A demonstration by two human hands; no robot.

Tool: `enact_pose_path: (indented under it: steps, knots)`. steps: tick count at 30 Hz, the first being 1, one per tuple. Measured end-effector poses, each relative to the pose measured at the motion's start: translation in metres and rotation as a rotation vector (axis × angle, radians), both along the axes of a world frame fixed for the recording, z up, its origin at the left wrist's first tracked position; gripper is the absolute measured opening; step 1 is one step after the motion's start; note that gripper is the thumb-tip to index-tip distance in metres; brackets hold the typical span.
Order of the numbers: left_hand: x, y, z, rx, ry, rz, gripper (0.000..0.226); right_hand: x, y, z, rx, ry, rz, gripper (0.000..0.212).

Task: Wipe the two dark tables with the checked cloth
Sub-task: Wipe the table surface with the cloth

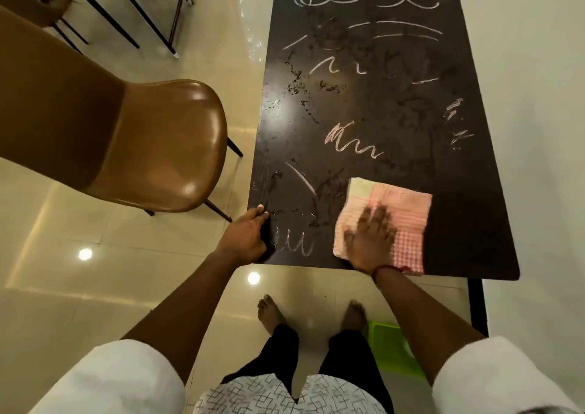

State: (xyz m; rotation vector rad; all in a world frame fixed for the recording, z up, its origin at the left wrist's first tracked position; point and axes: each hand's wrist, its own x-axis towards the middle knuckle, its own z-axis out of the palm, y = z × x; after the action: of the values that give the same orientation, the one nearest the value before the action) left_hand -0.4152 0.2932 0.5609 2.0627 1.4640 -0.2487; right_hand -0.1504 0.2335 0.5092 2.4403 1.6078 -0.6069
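Here the pink-and-cream checked cloth (402, 211) lies folded, roughly rectangular, at the near right of the dark rectangular table (459, 192). Its long axis runs away from the person, like the table's. The right hand (370, 239) presses it with straight, spread fingers. The left hand (245, 238) curls round the near left table edge, near a glossy brown moulded chair (164, 141).

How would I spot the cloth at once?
Find the dark table scrawled with chalk marks. By its near edge, the cloth lies flat under the right hand. It is the only fabric there: pink checks with one yellowish corner.
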Motion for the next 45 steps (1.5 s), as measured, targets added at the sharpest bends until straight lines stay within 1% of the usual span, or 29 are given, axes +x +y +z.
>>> enact_pose_path:
  steps: [3,5,7,8,10,12,13,14,15,17,18,21,23,24,26,28,30,31,32,35,37,39,40,41,43,45]
  knots:
    - [-0.003,0.001,0.001,-0.013,-0.013,-0.023,0.073,-0.014,-0.025,0.000,-0.039,0.001,0.279,0.074]
    - [-0.006,0.002,0.003,-0.017,-0.030,-0.018,0.074,0.006,-0.044,0.007,-0.046,0.048,0.440,0.077]
    - [-0.009,0.002,0.005,-0.036,-0.093,0.011,0.069,0.038,-0.050,0.010,-0.062,0.104,0.507,0.082]
    - [-0.010,0.002,0.005,-0.046,-0.131,0.031,0.064,0.052,-0.050,0.007,-0.081,0.096,0.464,0.082]
    - [-0.013,0.004,0.004,-0.054,-0.178,0.081,0.056,0.057,-0.035,0.003,-0.071,0.020,0.241,0.083]
    - [-0.016,0.003,0.003,-0.070,-0.201,0.130,0.054,0.028,-0.014,0.002,0.003,-0.055,0.007,0.079]
    - [-0.016,0.003,0.002,-0.079,-0.213,0.148,0.054,0.006,-0.005,0.003,-0.011,-0.055,-0.055,0.077]
    - [-0.017,0.003,0.001,-0.084,-0.223,0.166,0.054,-0.017,0.000,0.003,-0.041,-0.041,-0.053,0.078]
    - [-0.017,0.003,0.000,-0.088,-0.229,0.178,0.054,-0.038,0.001,0.002,-0.044,-0.018,0.008,0.080]
    - [-0.017,0.004,0.000,-0.101,-0.236,0.190,0.055,-0.069,-0.006,0.004,-0.025,0.022,0.189,0.077]
    - [-0.016,0.004,-0.001,-0.117,-0.240,0.189,0.055,-0.074,-0.015,0.003,-0.050,0.036,0.282,0.075]
    - [-0.016,0.006,-0.004,-0.129,-0.243,0.189,0.058,-0.047,-0.030,0.007,-0.087,0.095,0.523,0.075]
    - [-0.018,0.008,-0.005,-0.129,-0.257,0.203,0.059,-0.011,-0.026,0.011,-0.115,0.115,0.586,0.078]
    - [-0.019,0.008,-0.007,-0.134,-0.265,0.211,0.060,0.003,-0.023,0.011,-0.123,0.100,0.558,0.080]
    - [-0.020,0.006,-0.009,-0.135,-0.279,0.230,0.061,0.011,-0.015,0.008,-0.115,0.056,0.386,0.081]
    - [-0.021,0.005,-0.010,-0.128,-0.290,0.259,0.062,-0.008,-0.002,0.002,-0.077,-0.001,0.204,0.078]
    - [-0.021,0.005,-0.010,-0.137,-0.302,0.275,0.063,-0.040,0.009,0.002,-0.063,-0.001,0.068,0.078]
    - [-0.021,0.005,-0.010,-0.144,-0.302,0.276,0.064,-0.057,0.012,0.002,-0.069,0.013,0.063,0.079]
    - [-0.022,0.006,-0.009,-0.149,-0.302,0.277,0.064,-0.072,0.013,0.002,-0.068,0.023,0.113,0.079]
    - [-0.023,0.009,-0.009,-0.148,-0.308,0.283,0.064,-0.099,0.000,0.003,-0.082,0.082,0.401,0.076]
    - [-0.024,0.009,-0.011,-0.149,-0.313,0.271,0.064,-0.089,-0.007,0.005,-0.072,0.117,0.557,0.073]
    - [-0.025,0.009,-0.012,-0.155,-0.328,0.260,0.066,-0.062,-0.002,0.005,-0.063,0.140,0.652,0.070]
    - [-0.026,0.009,-0.013,-0.159,-0.339,0.260,0.067,-0.047,0.003,0.005,-0.064,0.131,0.657,0.069]
    - [-0.027,0.009,-0.014,-0.162,-0.353,0.265,0.067,-0.035,0.010,0.005,-0.073,0.116,0.618,0.069]
    - [-0.030,0.010,-0.016,-0.170,-0.381,0.276,0.067,-0.027,0.023,0.005,-0.095,0.077,0.450,0.070]
    - [-0.031,0.011,-0.018,-0.173,-0.402,0.291,0.067,-0.045,0.030,0.003,-0.070,0.033,0.278,0.070]
